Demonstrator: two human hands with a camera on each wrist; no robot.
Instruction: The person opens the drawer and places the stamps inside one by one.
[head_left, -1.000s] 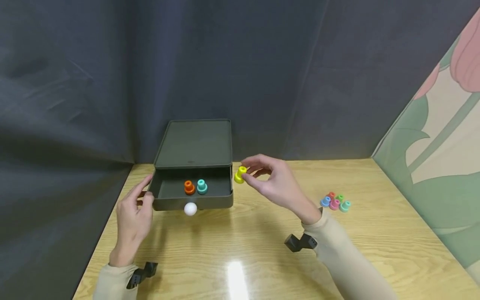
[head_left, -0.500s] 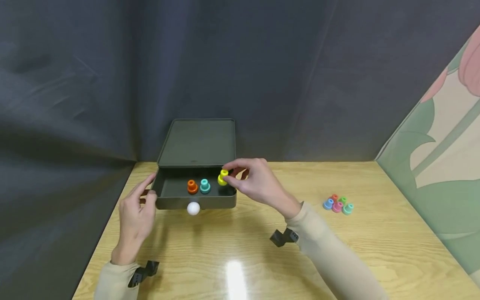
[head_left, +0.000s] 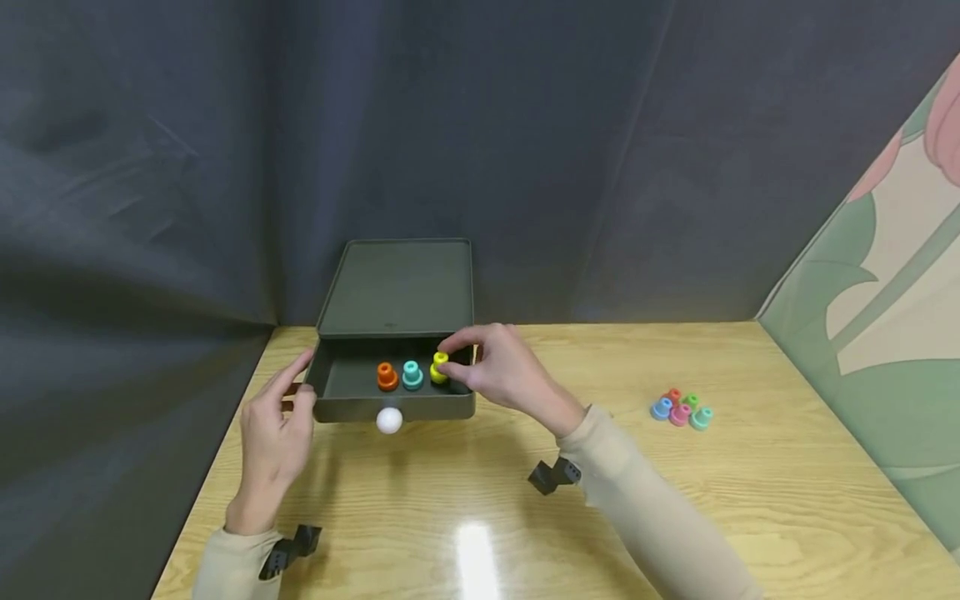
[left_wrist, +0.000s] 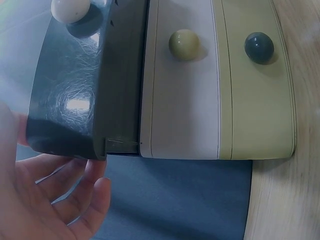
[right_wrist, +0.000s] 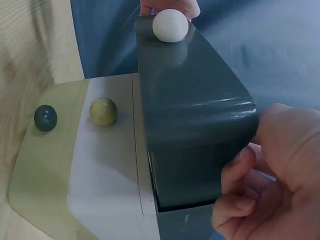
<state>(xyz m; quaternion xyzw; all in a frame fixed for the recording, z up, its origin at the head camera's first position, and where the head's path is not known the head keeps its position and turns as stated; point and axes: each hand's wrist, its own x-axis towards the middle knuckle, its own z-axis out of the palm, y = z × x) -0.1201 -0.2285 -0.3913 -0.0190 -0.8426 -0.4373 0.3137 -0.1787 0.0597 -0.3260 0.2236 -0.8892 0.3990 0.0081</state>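
1. on the table (head_left: 787,500), one cabinet (head_left: 401,287): could slide back, if its drawer is shoved.
2. drawer (head_left: 442,407), topmost, pulled out: could slip inward under an unmeant push, upsetting its contents.
3. left hand (head_left: 272,433): fingers loosely bent, resting against the drawer's left end, no firm grip visible; uneven pressure there could cause that slip.
4. right hand (head_left: 510,371): thumb and forefinger pinching the yellow peg (head_left: 441,360); might catch the drawer's right wall if withdrawn low.
5. loose pegs (head_left: 680,414), five, on the table to the right: could scatter if brushed by the sleeve.
6. teal peg (head_left: 412,377) and orange peg (head_left: 386,378), upright in the drawer: the teal could topple if bumped.
7. yellow peg, in the drawer just beside the teal: could tip if released early; floor contact cannot be told.
8. changes since one second ago: left hand, same place; right hand, farther left; yellow peg, then outside the right wall, now within.
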